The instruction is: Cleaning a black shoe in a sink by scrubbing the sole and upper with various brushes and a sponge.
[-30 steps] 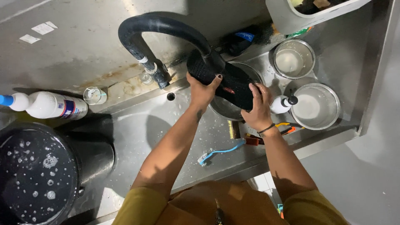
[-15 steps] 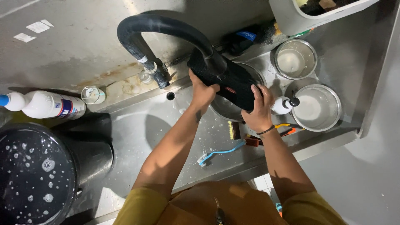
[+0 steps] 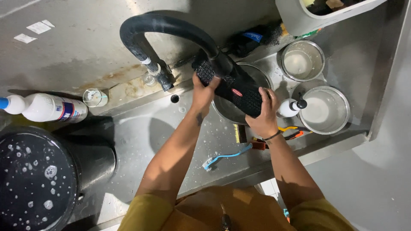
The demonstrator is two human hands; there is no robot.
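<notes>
Both hands grip the black shoe (image 3: pixel 233 87) sole-up over the steel bowl (image 3: pixel 239 113) under the hose (image 3: pixel 171 30), left hand (image 3: pixel 204 92) closed on one end, right hand (image 3: pixel 264 112) on the other; washing apparently unfinished, blue brush (image 3: pixel 224 157) lying idle.

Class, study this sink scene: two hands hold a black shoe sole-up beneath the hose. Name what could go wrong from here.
1. The black shoe looks wet, and the left hand and right hand grip only its ends; it could slip into the steel bowl below.
2. The white pump bottle stands right beside the right hand; a nudge might topple it.
3. Spray could splash the two steel bowls nearby.
</notes>
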